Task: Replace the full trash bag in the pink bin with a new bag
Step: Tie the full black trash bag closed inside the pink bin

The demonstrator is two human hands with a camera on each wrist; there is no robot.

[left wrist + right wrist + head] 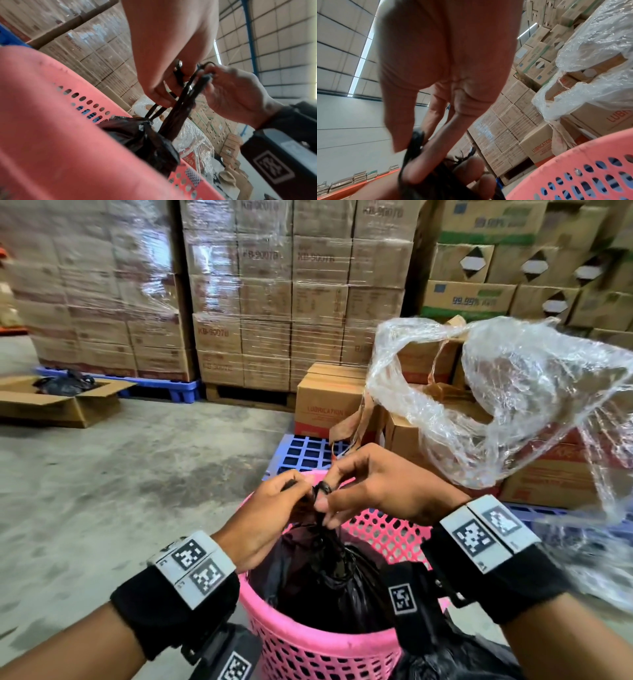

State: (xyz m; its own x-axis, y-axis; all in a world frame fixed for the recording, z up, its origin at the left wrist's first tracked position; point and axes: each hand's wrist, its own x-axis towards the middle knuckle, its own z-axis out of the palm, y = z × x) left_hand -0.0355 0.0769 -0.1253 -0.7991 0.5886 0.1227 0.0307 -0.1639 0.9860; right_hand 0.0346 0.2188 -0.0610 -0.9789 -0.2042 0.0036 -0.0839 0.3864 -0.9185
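Observation:
A full black trash bag (329, 580) sits inside the pink perforated bin (318, 648) at the bottom centre. Its gathered handles (181, 102) rise taut above the rim. My left hand (270, 508) pinches one black strand and my right hand (370, 484) pinches the other, the two meeting over the bag's neck. In the left wrist view the bag (142, 138) bulges over the bin rim (51, 121). The right wrist view shows my thumb and fingers (419, 142) closed on black plastic (416, 146) near the rim (583, 155).
More black plastic (455, 655) lies by my right forearm. Clear crumpled wrap (513, 405) covers cartons on a blue pallet (305, 450) just beyond the bin. Wrapped carton stacks (274, 302) stand behind. An open box (58, 398) sits on the concrete floor at left.

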